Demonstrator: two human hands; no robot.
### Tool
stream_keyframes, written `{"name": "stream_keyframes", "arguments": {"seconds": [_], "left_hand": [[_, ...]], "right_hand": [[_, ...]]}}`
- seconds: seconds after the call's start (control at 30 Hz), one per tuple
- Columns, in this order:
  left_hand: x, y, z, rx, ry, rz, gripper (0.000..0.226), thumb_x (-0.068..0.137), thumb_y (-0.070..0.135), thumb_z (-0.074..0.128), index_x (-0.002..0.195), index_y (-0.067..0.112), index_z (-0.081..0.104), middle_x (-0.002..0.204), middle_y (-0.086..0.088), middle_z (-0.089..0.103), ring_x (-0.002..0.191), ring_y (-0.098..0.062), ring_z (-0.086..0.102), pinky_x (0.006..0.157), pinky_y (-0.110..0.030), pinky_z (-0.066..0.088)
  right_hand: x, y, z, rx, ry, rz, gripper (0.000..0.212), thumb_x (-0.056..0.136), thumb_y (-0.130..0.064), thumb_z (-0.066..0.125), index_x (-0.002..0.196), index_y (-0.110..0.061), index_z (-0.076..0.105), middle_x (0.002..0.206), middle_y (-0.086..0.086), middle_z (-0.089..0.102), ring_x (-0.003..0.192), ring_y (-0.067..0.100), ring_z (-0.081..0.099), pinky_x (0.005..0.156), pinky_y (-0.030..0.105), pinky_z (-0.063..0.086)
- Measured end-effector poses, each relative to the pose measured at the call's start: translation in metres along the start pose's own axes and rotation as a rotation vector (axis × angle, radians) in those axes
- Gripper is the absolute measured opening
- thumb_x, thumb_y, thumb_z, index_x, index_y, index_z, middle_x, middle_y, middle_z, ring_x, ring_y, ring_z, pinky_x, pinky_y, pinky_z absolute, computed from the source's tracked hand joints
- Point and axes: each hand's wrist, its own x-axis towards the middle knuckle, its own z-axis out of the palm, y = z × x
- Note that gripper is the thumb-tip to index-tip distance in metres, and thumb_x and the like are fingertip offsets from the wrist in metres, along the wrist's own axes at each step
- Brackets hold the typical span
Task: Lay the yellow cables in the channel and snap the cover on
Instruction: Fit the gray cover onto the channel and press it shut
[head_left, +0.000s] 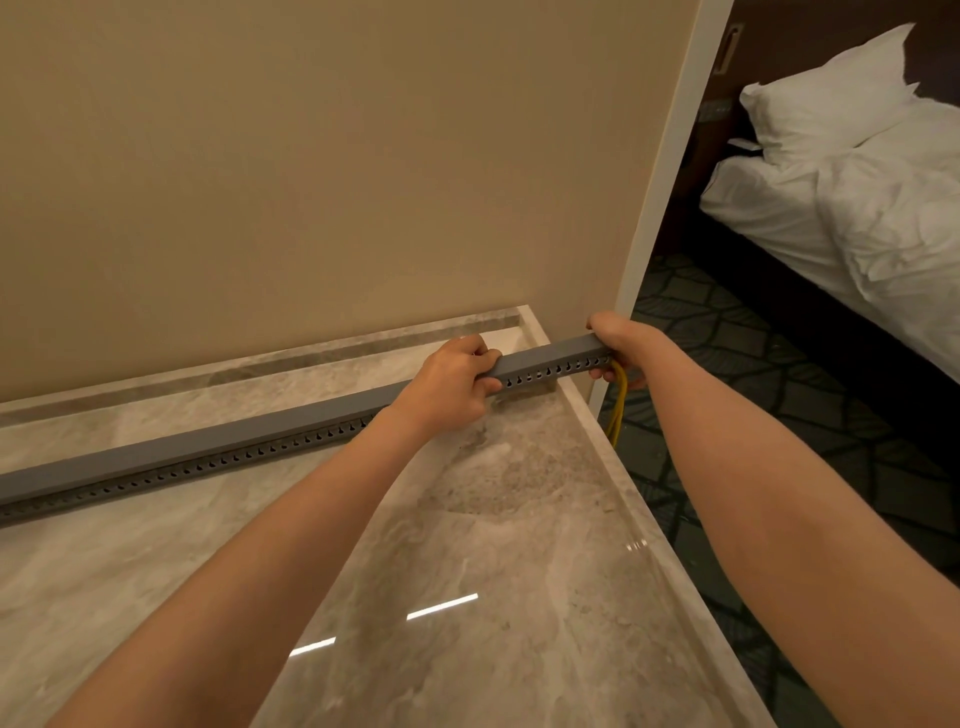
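The channel (208, 462) lies slantwise across the bench (467, 545), near the wall (311, 156), with its cover (260, 423) on top and its row of slots facing me. Its right end juts past the bench's edge, and the cables (618, 405) hang out of that end, down beside the edge. My left grip (452, 389) is clenched round the channel a little in from that end. My right grip (618, 343) clasps the very end, fingers curled under by the cables. A bed (857, 208) stands well apart on the right.

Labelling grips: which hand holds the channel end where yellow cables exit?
The right hand; the yellow cables hang beside it. The left hand grips the channel further along.
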Motion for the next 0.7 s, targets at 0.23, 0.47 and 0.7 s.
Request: {"name": "stream_keyframes", "arguments": {"seconds": [0.23,0.47,0.7], "left_hand": [[0.000,-0.010,0.003,-0.006,0.028,0.041,0.035,0.092,0.014,0.055,0.125,0.004,0.059,0.111,-0.013,0.057,0.103,-0.027,0.053,0.079,-0.018,0.032],[0.002,-0.010,0.002,-0.093,0.002,-0.050,0.038,0.094,0.022,0.054,0.130,0.014,0.057,0.115,-0.003,0.059,0.106,-0.022,0.055,0.079,-0.016,0.031],[0.050,0.048,0.010,-0.119,-0.124,-0.419,0.052,0.102,0.035,0.021,0.101,0.007,0.064,0.102,-0.013,0.063,0.101,-0.030,0.058,0.077,-0.032,0.038]], "right_hand": [[0.008,0.001,0.008,-0.145,0.197,-0.152,0.034,0.095,-0.009,0.022,0.067,-0.008,0.041,0.062,0.012,0.053,0.050,0.019,0.049,0.051,0.026,0.041],[0.011,0.005,0.009,-0.391,0.286,-0.242,0.033,0.094,-0.005,0.026,0.066,-0.011,0.042,0.059,0.007,0.054,0.046,0.017,0.051,0.050,0.026,0.042],[0.007,0.004,0.012,-0.544,0.306,-0.260,0.035,0.093,-0.005,0.033,0.060,-0.009,0.045,0.054,0.006,0.054,0.045,0.016,0.050,0.049,0.026,0.041]]}}
